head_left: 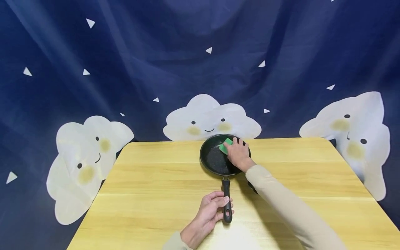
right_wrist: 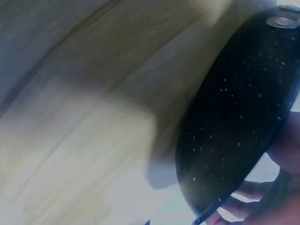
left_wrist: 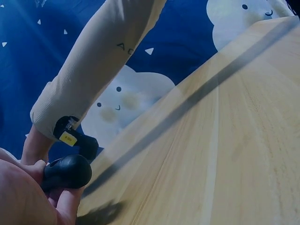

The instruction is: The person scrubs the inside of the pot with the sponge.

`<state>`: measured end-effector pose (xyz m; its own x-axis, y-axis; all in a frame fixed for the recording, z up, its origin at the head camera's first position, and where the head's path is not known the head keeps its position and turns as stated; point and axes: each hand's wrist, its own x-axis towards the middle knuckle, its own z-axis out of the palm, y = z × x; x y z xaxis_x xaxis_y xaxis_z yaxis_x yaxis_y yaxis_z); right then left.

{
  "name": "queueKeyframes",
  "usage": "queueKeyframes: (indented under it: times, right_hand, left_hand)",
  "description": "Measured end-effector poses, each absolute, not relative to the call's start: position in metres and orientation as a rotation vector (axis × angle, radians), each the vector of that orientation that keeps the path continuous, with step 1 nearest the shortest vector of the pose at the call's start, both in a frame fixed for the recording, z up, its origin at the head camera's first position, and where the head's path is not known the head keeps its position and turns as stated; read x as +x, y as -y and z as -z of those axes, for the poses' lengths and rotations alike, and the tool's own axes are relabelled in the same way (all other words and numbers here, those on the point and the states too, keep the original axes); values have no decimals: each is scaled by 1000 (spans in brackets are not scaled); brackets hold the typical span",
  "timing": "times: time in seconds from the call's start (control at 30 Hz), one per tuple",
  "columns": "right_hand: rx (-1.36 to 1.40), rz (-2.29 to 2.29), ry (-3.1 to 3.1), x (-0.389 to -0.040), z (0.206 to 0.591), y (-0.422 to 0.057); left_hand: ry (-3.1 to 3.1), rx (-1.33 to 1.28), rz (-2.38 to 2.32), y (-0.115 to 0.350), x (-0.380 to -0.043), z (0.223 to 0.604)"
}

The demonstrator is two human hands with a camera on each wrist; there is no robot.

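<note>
A black frying pan (head_left: pixel 214 159) with a speckled inside is at the far middle of the table, its handle (head_left: pixel 227 194) pointing toward me. My left hand (head_left: pixel 208 213) grips that handle, thumb on top and fingers beneath; the left wrist view shows the handle's rounded end (left_wrist: pixel 70 172) in the grip. Over the right part of the pan, my right hand (head_left: pixel 239 154) holds a green sponge (head_left: pixel 225 146) against the inside. In the right wrist view the speckled pan (right_wrist: pixel 229 117) fills the right side, with fingers (right_wrist: pixel 239 206) at its rim; the sponge cannot be made out there.
The light wooden table (head_left: pixel 150 194) extends to both sides of the pan. Behind it hangs a dark blue curtain (head_left: pixel 175 62) with white clouds and triangles. A small black wrist device (head_left: pixel 252 187) shows under the right sleeve (head_left: pixel 290 205).
</note>
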<state>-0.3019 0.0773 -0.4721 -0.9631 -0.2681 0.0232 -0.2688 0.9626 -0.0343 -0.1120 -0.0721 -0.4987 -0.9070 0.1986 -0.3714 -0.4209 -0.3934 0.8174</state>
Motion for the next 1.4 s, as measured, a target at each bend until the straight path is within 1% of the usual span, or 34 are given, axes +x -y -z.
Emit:
queueKeyframes:
  times: [0.27,0.87,1.2,1.4]
  right_hand:
    - [389,-44,3141,-296,466,-81]
    - [616,-163,3173,-266,446,-93]
    - [704,-309,3040,-244,440,-110]
    - [663,-360,2955,-231,440,-122]
  left_hand:
    - [-1463,-310,-2323,72,-113,498]
    - [-1456,-303,-2304,74,-112,499]
    - [-1447,-283,-2273,75,-111,501]
    - [-1417,-276,-2272,76,-113,500]
